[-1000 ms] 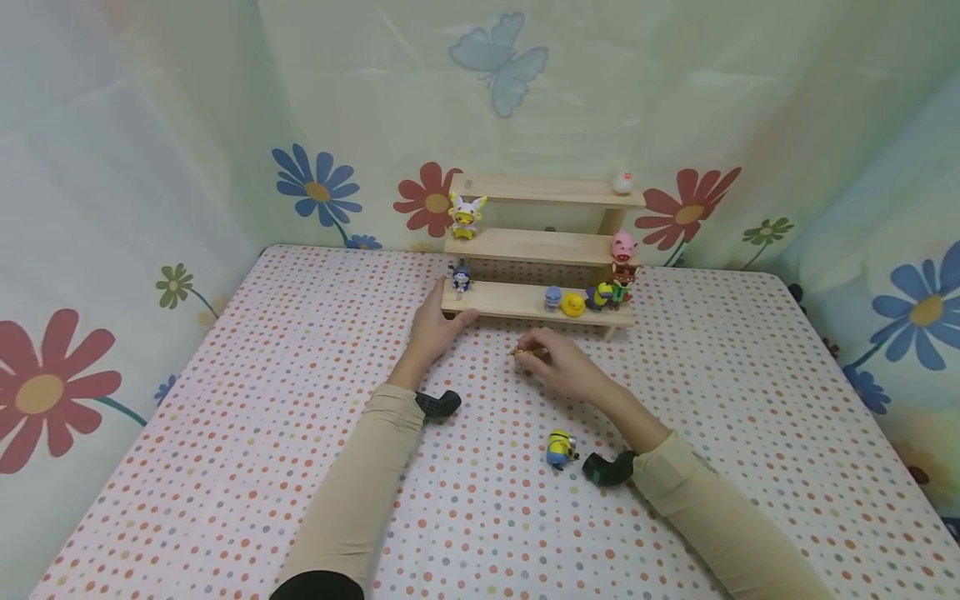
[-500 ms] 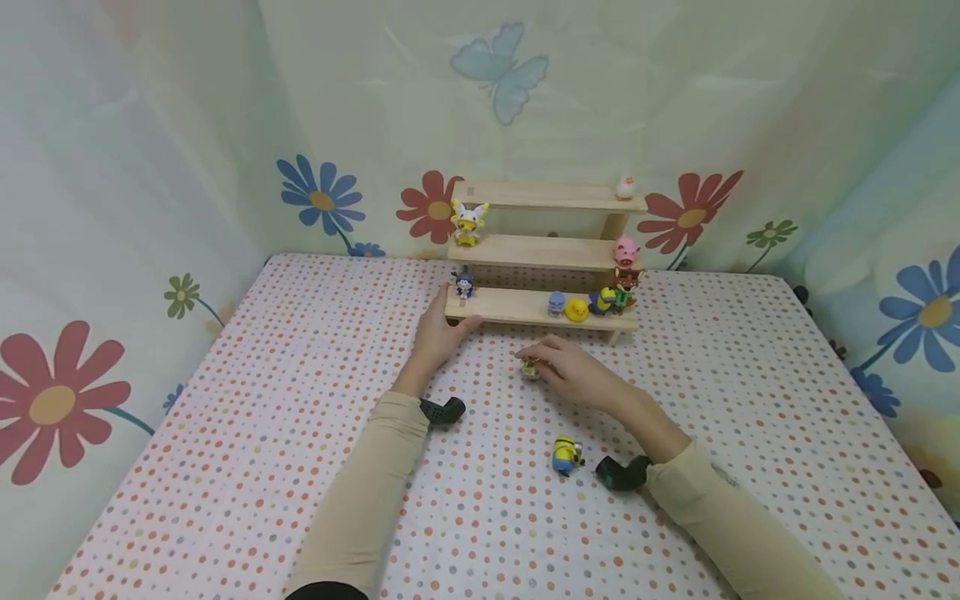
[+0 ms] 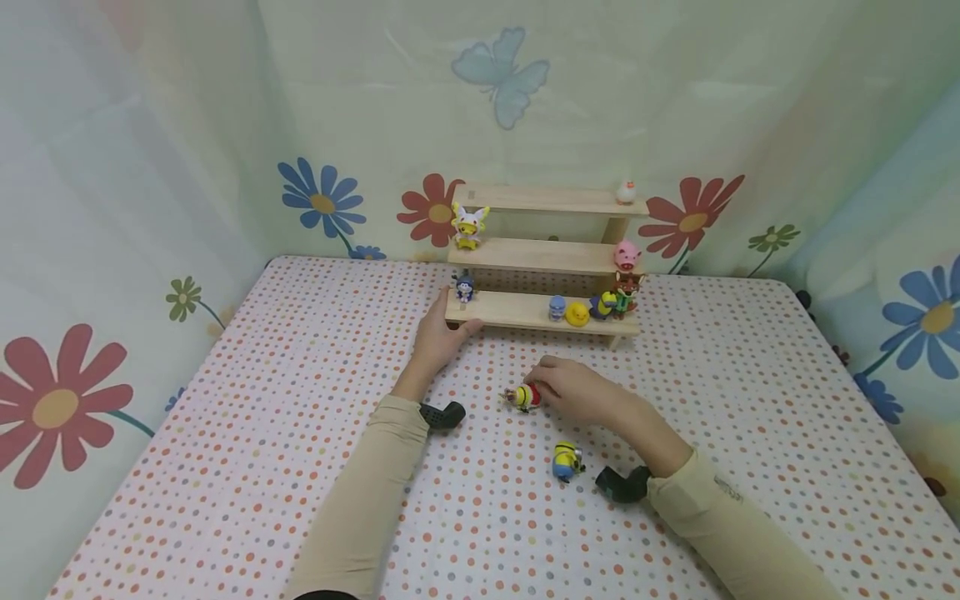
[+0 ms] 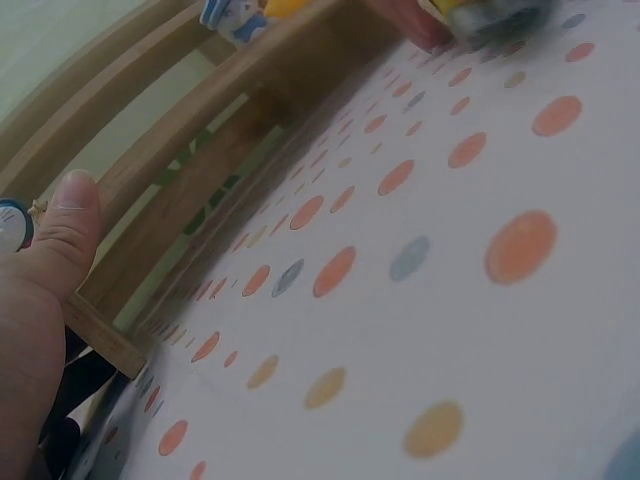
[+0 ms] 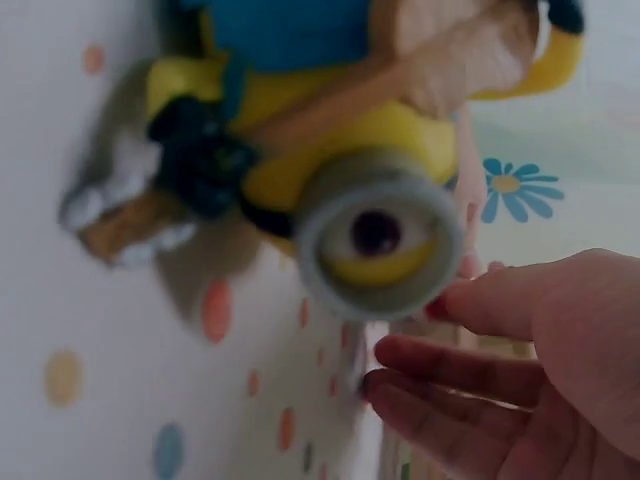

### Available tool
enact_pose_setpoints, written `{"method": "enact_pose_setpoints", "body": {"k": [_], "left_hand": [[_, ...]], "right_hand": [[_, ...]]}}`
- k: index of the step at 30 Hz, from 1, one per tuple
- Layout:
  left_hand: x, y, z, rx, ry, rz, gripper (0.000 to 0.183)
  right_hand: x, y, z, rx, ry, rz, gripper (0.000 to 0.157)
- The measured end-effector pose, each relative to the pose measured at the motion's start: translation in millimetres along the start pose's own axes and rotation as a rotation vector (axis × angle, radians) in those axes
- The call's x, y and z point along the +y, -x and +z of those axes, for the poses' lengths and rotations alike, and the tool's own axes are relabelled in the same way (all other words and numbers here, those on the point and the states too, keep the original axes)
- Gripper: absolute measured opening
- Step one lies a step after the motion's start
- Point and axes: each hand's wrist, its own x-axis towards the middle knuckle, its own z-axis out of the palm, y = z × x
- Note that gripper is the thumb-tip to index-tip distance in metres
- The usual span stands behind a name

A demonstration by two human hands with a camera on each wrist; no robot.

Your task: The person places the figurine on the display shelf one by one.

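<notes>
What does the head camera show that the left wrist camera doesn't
Only the head view shows the whole scene: the right hand on a small yellow and red toy on the dotted cloth, a minion lying nearer the person, and the figures on the upper steps, such as the pink pig. Only the left wrist view shows the thumb close up against the front edge of the lowest step. Both show the left hand at the left end of the wooden stand, and the cloth.
</notes>
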Motion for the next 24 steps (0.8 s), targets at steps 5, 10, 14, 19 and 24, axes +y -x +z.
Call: {"method": "enact_pose_setpoints", "body": {"k": [5,10,14,19,24], "left_hand": [[-0.8,2.2,1.6,-0.008,-0.002,-0.002,0.103],[0.6,0.9,-0.5,-0.003,-0.003,0.01,0.103],[-0.3,0.1,-2.7,0.002,0.01,-0.012,0.102],[-1.3,-0.7,-1.5,-0.023,0.004,-0.026,0.104],[-1.0,-2.8,-2.5,-0.008,-0.011,-0.008,0.104]], "right_hand": [[-14.2,4.4,-3.2,0.013,0.056,0.028,0.036],[-35.1,-5.7,-5.4,0.025,0.186,0.043,0.047],[-43.8,-17.2,-0.3,-0.04,0.284,0.012,0.038],[-40.3,-23.6,1.2,-0.071,0.255,0.017,0.03],[-31.3,-27.7,-11.1,-0.03,0.121,-0.023,0.032]]}}
